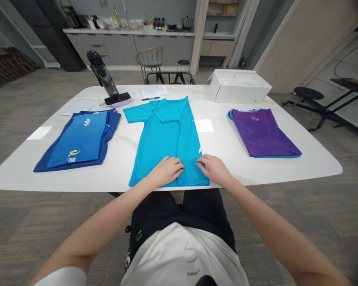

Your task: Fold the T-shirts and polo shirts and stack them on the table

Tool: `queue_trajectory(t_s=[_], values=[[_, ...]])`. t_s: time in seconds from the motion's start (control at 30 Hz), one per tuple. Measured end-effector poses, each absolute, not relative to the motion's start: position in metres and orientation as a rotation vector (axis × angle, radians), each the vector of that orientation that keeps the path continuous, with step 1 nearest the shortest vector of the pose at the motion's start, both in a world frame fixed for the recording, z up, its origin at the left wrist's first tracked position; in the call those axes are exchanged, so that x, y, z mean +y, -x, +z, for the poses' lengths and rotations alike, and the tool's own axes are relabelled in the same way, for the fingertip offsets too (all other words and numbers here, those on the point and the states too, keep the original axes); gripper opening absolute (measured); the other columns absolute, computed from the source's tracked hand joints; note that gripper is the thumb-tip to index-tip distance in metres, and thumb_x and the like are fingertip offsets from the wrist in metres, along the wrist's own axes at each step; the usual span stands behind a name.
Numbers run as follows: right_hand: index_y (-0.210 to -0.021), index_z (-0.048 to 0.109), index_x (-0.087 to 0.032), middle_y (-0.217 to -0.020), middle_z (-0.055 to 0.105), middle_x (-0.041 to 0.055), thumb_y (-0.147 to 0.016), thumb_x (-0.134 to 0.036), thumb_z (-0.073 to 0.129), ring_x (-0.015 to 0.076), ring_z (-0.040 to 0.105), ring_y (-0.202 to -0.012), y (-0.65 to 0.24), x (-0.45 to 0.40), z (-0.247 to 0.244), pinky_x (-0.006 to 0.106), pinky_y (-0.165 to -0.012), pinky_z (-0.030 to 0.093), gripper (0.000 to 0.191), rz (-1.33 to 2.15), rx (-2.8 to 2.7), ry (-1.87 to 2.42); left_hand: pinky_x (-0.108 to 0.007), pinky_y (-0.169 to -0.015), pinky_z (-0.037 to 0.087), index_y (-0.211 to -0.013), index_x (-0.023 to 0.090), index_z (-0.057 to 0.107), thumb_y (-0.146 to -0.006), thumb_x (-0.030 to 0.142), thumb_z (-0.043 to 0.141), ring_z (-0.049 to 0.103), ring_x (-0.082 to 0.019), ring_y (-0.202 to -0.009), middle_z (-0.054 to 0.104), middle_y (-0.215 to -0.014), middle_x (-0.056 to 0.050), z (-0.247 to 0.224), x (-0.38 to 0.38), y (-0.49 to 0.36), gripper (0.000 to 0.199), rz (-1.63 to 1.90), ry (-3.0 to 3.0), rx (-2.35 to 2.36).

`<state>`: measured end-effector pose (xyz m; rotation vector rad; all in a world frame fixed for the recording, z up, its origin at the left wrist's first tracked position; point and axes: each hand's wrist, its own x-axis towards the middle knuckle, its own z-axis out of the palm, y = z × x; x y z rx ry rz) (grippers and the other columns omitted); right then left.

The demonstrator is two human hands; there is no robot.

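Note:
A turquoise shirt [161, 139] lies on the white table in front of me, its right side folded inward and its left sleeve spread out. My left hand [168, 171] rests on the lower middle of the shirt, fingers bent and pressed together; whatever may be under them is hidden. At the shirt's lower right edge, my right hand [213, 167] pinches the turquoise fabric between its fingertips. Folded blue shirts [80, 139] are stacked at the left, and a purple folded shirt [265, 133] lies over a blue one at the right.
On the white table [14, 171] stand a black handheld vacuum [106, 77] at the back left and an open white box [238, 87] at the back right. Papers [155, 91] and a pen [150, 98] lie near the far edge. Chairs stand beyond it.

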<state>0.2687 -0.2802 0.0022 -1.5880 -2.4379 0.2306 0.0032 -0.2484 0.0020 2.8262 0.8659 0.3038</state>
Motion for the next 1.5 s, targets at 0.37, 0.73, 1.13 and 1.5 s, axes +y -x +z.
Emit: queue_trajectory(t_s=[0.37, 0.73, 1.13, 1.5], values=[[-0.11, 0.069, -0.024, -0.111, 0.069, 0.0065, -0.103, -0.036, 0.053, 0.0203, 0.065, -0.099, -0.26, -0.115, 0.0, 0.029, -0.086, 0.046, 0.022, 0.24, -2.292, 1.601, -0.039, -0.094, 0.047, -0.117, 0.027, 0.068, -0.101, 0.031, 0.05, 0.062, -0.024, -0.115, 0.068, -0.121, -0.005, 0.003, -0.109, 0.0, 0.025, 0.471, -2.568, 1.255], [-0.136, 0.061, -0.024, -0.138, 0.056, 0.0165, -0.103, -0.034, 0.043, 0.0357, 0.049, -0.126, -0.244, 0.111, -0.009, 0.054, -0.099, 0.048, 0.039, 0.063, -2.087, 1.842, -0.055, -0.103, 0.04, -0.134, 0.021, 0.058, -0.1, 0.026, 0.041, 0.057, -0.035, -0.123, 0.063, -0.133, -0.018, -0.012, 0.1, 0.005, 0.038, 0.52, -2.364, 2.004], [-0.104, 0.072, -0.02, -0.139, 0.053, 0.0168, -0.099, -0.032, 0.051, 0.0356, 0.042, -0.129, -0.25, 0.196, -0.025, 0.059, -0.1, 0.042, 0.025, 0.022, -2.208, 1.899, -0.048, -0.098, 0.041, -0.104, 0.02, 0.066, -0.102, 0.028, 0.047, 0.061, -0.031, -0.111, 0.071, -0.115, -0.011, -0.021, 0.15, 0.028, 0.021, 0.516, -2.331, 1.884], [-0.12, 0.064, -0.016, -0.139, 0.053, 0.0218, -0.103, -0.03, 0.043, 0.0369, 0.042, -0.127, -0.2, 0.186, -0.021, 0.058, -0.101, 0.037, 0.03, -0.243, -2.164, 1.931, -0.052, -0.101, 0.037, -0.123, 0.017, 0.063, -0.103, 0.027, 0.036, 0.056, -0.036, -0.122, 0.064, -0.128, -0.019, -0.016, 0.158, 0.082, 0.035, 0.31, -2.338, 2.178]])
